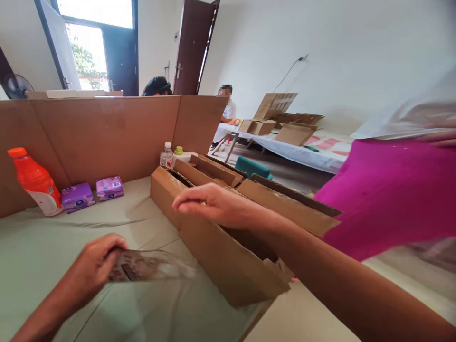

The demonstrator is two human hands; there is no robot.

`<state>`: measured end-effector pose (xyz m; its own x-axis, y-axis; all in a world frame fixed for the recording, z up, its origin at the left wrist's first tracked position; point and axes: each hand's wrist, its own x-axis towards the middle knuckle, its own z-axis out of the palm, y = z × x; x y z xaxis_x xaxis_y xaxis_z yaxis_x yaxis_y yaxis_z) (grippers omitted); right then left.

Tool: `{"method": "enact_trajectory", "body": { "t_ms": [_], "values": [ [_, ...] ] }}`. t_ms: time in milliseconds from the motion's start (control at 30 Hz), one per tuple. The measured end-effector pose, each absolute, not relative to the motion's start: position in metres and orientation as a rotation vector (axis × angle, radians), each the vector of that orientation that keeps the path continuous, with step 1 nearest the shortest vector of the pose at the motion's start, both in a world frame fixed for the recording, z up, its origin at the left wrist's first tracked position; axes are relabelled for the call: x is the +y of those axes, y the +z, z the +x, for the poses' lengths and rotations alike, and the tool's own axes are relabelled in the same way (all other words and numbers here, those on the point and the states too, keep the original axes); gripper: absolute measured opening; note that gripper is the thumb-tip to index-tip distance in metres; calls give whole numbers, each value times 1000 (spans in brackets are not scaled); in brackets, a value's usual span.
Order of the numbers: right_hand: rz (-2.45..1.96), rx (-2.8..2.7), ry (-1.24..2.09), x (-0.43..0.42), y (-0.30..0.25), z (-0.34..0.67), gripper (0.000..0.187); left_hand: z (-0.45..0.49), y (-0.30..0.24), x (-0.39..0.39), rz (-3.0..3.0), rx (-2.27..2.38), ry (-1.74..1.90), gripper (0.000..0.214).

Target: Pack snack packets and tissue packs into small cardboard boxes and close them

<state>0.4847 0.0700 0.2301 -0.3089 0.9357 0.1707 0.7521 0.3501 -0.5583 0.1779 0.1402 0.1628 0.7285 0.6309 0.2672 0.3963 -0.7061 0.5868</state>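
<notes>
My left hand [100, 259] is closed on one end of a clear plastic packet [142, 266] with printed markings. The packet's free end is blurred and points right, over the pale cloth. My right hand [204, 204] hangs over the near side of a long open cardboard box [231, 266]. Its fingers are curved and lie close to the thumb, and I see nothing held between them. My forearm crosses over the box and hides part of its inside.
An orange bottle [35, 183] and two purple tissue packs, one nearer [77, 197] and one farther [109, 188], stand left before a cardboard wall [117, 137]. Behind the box is a clear bottle [166, 156]. Someone holds magenta material [388, 194] at right; others sit farther back.
</notes>
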Motion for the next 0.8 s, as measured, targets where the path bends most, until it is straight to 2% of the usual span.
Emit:
{"method": "enact_trajectory", "body": {
  "t_ms": [100, 200, 300, 367, 500, 567, 667, 733, 800],
  "values": [
    [-1889, -1955, 382, 98, 213, 524, 28, 148, 153, 203, 2542, 1076, 609, 28],
    [-2097, -1937, 369, 115, 199, 548, 28, 130, 156, 268, 2624, 1409, 691, 27],
    [-2149, -1904, 339, 123, 190, 556, 24, 138, 157, 303, 2693, 1523, 911, 45],
    [-2180, -1866, 311, 126, 187, 558, 24, 160, 153, 304, 2792, 1418, 998, 55],
    [-2210, -1855, 329, 130, 187, 558, 30, 233, 139, 273, 2991, 880, 974, 52],
    [-2121, -1890, 426, 130, 188, 555, 36, 275, 137, 256, 3016, 549, 974, 59],
    [-1832, -1954, 662, 127, 192, 549, 45, 329, 135, 242, 3016, 348, 943, 67],
    [-1795, -1998, 714, 127, 197, 546, 47, 351, 132, 239, 3011, 329, 909, 56],
    [-1962, -2067, 610, 132, 203, 544, 47, 361, 126, 238, 2995, 349, 879, 40]
  ]
}}
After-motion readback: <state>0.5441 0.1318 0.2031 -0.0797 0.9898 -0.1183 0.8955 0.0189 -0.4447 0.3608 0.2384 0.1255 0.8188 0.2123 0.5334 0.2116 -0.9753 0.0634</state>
